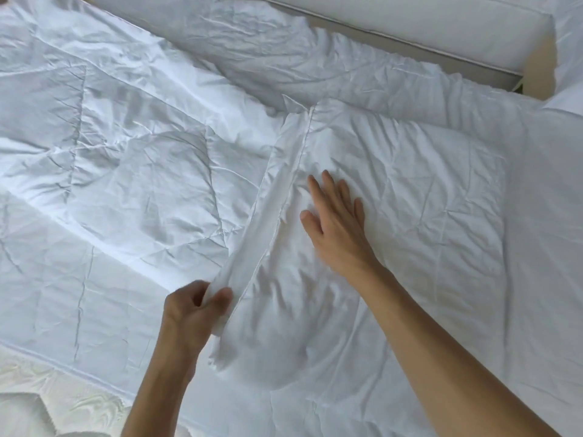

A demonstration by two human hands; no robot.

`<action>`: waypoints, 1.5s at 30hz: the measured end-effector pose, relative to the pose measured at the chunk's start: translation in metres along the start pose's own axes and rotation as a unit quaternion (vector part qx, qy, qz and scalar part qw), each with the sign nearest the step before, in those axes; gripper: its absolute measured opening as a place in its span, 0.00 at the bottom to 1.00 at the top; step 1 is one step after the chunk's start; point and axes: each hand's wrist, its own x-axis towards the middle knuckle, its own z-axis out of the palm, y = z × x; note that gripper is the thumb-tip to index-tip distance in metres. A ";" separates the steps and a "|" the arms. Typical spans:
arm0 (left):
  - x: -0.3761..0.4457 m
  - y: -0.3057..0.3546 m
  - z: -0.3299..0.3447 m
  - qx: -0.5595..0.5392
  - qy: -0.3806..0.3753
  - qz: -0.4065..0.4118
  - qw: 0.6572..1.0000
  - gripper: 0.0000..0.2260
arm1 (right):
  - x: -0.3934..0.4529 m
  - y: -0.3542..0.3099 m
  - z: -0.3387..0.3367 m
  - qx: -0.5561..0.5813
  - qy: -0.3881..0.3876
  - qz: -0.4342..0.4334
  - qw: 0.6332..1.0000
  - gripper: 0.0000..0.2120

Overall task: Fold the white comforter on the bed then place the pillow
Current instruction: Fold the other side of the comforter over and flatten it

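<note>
Covering nearly the whole view, the white comforter (132, 171) is lying spread and wrinkled over the bed, its quilted squares showing at left; its edges are running out of frame on the left and right sides. A folded section is lying on top at centre right, with its seamed edge (277, 212) running from upper centre down toward the lower centre. At the lower left corner, a strip of cream mattress (47, 402) is showing beyond the comforter's border. Along the top, a pale padded surface (394, 23) is crossing the frame, partly cut off; what it is cannot be made out. A white shape (568, 52) at the upper right is being cropped, and it is unclear whether it is the pillow. The right hand (337, 222) is pressing flat on the folded section, fingers spread. The left hand (192, 310) is pinching the folded edge between thumb and fingers, with the fingertips partly hidden by the cloth.
</note>
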 end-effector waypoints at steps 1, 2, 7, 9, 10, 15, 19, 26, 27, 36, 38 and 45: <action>-0.008 -0.011 -0.004 0.020 0.008 -0.037 0.999 0.16 | 0.001 0.008 0.001 -0.012 0.001 0.005 1.000 0.28; -0.012 -0.027 -0.006 0.044 0.009 -0.077 0.996 0.20 | 0.003 0.016 0.004 -0.031 -0.009 0.011 0.999 0.28; 0.013 -0.053 -0.010 0.210 -0.027 -0.081 0.974 0.06 | 0.010 0.043 0.021 -0.089 -0.061 0.016 0.994 0.31; 0.039 -0.021 0.003 0.187 -0.010 0.007 0.982 0.13 | 0.013 0.046 0.020 -0.073 -0.061 0.026 0.995 0.31; 0.054 0.002 0.016 0.151 -0.008 0.046 0.987 0.20 | 0.012 0.047 0.019 -0.069 -0.059 0.028 0.995 0.31; 0.134 0.095 0.100 0.077 -0.068 0.061 0.993 0.43 | -0.005 0.068 -0.003 -0.069 -0.010 0.040 0.997 0.34; 0.174 0.125 0.139 0.093 -0.076 0.091 0.989 0.23 | -0.021 0.143 -0.052 -0.078 0.148 0.188 0.968 0.32; 0.185 0.147 0.173 0.139 -0.029 0.087 0.986 0.24 | -0.017 0.263 -0.115 0.277 0.177 0.458 0.826 0.21; 0.182 0.153 0.178 0.138 -0.020 0.081 0.987 0.23 | -0.018 0.268 -0.114 0.300 0.184 0.444 0.824 0.18; 0.207 0.188 0.217 0.226 0.012 0.206 0.952 0.22 | -0.050 0.296 -0.096 0.282 0.344 0.427 0.787 0.22; 0.211 0.172 0.220 0.281 0.066 0.162 0.944 0.28 | -0.043 0.287 -0.093 0.202 0.341 0.439 0.806 0.14; 0.049 0.070 0.191 0.467 -0.049 0.458 0.755 0.27 | -0.103 0.148 -0.038 -0.063 0.184 0.242 0.951 0.28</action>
